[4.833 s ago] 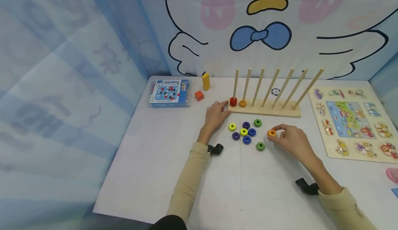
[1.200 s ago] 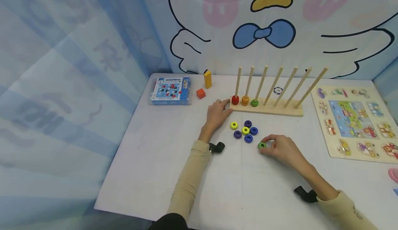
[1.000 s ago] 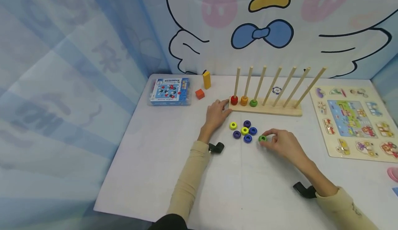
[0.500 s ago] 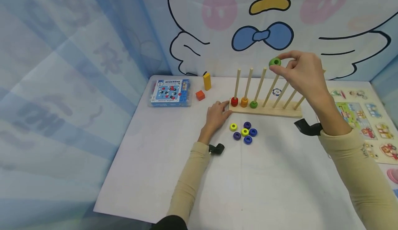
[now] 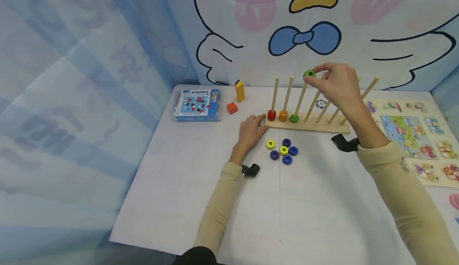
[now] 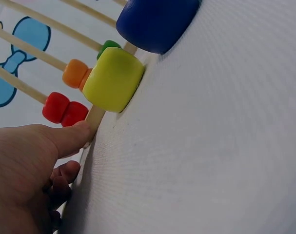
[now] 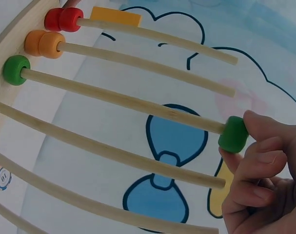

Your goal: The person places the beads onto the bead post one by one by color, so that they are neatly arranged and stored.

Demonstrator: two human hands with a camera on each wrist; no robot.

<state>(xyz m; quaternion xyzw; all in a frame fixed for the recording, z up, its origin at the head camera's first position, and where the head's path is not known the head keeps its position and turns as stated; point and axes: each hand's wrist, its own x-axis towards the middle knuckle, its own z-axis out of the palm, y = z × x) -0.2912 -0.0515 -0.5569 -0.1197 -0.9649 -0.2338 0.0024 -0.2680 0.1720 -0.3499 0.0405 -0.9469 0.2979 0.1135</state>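
My right hand (image 5: pixel 338 85) pinches a green bead (image 5: pixel 309 73) between thumb and fingertip. In the right wrist view that green bead (image 7: pixel 233 134) is at the tip of the third peg (image 7: pixel 123 101). Another green bead (image 5: pixel 294 118) sits at the foot of the same peg. The wooden peg stand (image 5: pixel 312 126) carries two red beads (image 5: pixel 271 115) on its first peg and two orange beads (image 5: pixel 283 116) on its second. My left hand (image 5: pixel 250 134) grips the stand's left end; in the left wrist view its thumb (image 6: pixel 72 136) lies against the base.
Loose yellow beads (image 5: pixel 270 144), blue beads (image 5: pixel 293 150) and purple beads (image 5: pixel 274 155) lie in front of the stand. A boxed set (image 5: pixel 197 105), an orange cube (image 5: pixel 232 108) and a yellow block (image 5: pixel 240 91) are at the back left. A puzzle board (image 5: pixel 408 137) lies right, partly behind my right arm.
An orange bead and a green bead have gone onto the second and third pegs. My right hand has picked up the other green bead and raised it to the third peg's tip.
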